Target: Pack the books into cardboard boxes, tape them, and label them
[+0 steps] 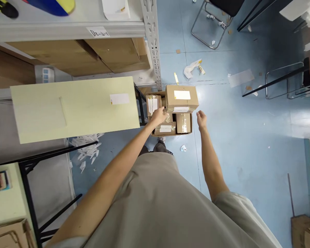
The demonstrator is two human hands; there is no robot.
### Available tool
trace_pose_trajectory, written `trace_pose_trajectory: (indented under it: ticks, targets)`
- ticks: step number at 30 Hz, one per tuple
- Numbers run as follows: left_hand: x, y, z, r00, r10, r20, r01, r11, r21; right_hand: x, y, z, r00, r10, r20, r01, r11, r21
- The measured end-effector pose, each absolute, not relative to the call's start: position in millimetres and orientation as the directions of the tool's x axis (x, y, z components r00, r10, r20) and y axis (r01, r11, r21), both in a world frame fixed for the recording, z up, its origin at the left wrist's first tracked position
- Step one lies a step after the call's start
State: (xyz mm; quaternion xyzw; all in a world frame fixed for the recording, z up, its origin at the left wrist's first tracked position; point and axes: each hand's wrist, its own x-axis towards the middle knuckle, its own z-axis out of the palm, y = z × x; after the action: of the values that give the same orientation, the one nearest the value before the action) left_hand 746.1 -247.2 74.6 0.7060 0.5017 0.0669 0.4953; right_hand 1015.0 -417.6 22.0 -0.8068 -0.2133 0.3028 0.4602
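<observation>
On the blue floor below me sits an open cardboard carton (170,132) filled with several small taped parcels. A larger brown parcel (182,98) with a white label lies on top at the far side. My left hand (159,115) reaches down into the carton, its fingers curled against a small parcel (153,104) at the left; I cannot see whether it grips it. My right hand (201,119) hovers just right of the carton, fingers loosely apart and holding nothing.
A pale green table top (74,108) on black legs stands at my left. Behind it a metal shelf rack (152,41) holds brown boxes. Paper scraps (88,148) litter the floor. Chairs (214,20) stand at the far right, another carton (305,230) at the lower right.
</observation>
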Motion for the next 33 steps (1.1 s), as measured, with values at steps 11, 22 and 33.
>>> trace_pose_trajectory:
  ticks: [11, 22, 33]
  targets:
    - [608.5, -315.7, 64.0, 0.349, 0.710, -0.611, 0.635, 0.301, 0.712, 942.0, -443.4, -4.2, 0.561, 0.675, -0.479, -0.014, -0.570, -0.821]
    - [522.2, -309.1, 104.6, 0.286, 0.851, -0.441, 0.319, 0.349, 0.881, 830.4, -366.7, 70.7, 0.309, 0.874, -0.375, 0.090, -0.419, -0.904]
    - [321.8, -320.8, 145.9, 0.065, 0.925, -0.375, 0.044, 0.373, 0.927, 600.0, -283.7, 155.3, 0.013, 0.969, -0.248, 0.216, -0.245, -0.945]
